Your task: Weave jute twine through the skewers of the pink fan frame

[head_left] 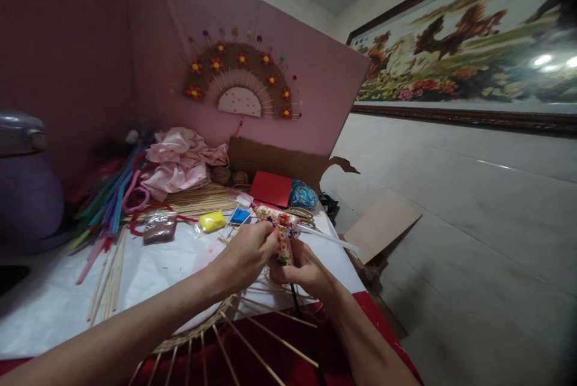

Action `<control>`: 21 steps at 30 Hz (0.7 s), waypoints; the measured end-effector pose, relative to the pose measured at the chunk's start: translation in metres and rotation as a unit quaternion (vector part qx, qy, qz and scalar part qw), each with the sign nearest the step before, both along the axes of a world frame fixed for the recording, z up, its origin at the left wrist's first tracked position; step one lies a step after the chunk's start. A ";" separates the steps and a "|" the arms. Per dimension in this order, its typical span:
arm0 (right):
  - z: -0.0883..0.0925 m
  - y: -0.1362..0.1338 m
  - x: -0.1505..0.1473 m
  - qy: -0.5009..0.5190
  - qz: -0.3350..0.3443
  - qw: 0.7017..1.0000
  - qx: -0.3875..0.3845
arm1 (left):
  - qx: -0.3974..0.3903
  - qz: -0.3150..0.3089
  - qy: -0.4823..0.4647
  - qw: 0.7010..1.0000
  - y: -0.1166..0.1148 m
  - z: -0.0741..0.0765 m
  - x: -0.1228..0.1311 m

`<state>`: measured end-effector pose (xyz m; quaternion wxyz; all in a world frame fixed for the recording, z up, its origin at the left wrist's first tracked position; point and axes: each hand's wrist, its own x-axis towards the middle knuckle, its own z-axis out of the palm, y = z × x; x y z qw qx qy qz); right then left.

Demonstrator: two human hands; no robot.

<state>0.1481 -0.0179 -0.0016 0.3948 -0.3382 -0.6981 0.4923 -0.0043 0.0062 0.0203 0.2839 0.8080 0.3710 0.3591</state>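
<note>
We hold a flowery glue gun (283, 231) up over the table, close in front of us; our left hand (246, 254) is closed on its top part and our right hand (309, 272) is wrapped round its handle, so both hands grip the gun and touch each other; a white glue stick (331, 237) pokes out of one end toward the right, and a thin black cord (294, 299) hangs down from the handle. Right under our hands lies a half-round frame of thin wooden sticks (211, 338), partly on a white paper sheet (148, 278) and partly on a red cloth (279, 368); the sticks spread out like sun rays from a woven band, and they look bare, with no flowers or beads; we think the work is only part done, since the brown fan with red flowers (241, 82) on the pink wall looks finished and ours looks much plainer. Now the things that hold other things: a small clear bag (158, 226) holds something brown; a small yellow box (213, 220) and a small blue box (240, 215) sit side by side behind the gun, and we cannot tell what is in them; a torn brown cardboard piece (288, 160) at the back may be a box, but we cannot see inside; a round purple pot with a grey lid (22, 187) at the far left is shut.
</note>
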 end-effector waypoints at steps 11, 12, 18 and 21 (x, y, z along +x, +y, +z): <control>-0.004 0.002 0.002 0.001 0.010 1.000 -0.023 | -0.010 -0.011 -0.019 1.000 -0.001 0.003 0.001; -0.005 0.002 0.003 0.000 0.009 1.000 -0.021 | -0.009 -0.010 -0.019 1.000 0.000 0.003 0.000; -0.014 0.006 0.003 0.075 0.039 0.995 -0.052 | 0.021 0.017 -0.038 0.999 -0.004 0.001 -0.001; -0.016 0.007 0.003 0.091 0.041 0.993 -0.068 | 0.048 0.039 -0.087 0.994 -0.007 0.000 -0.001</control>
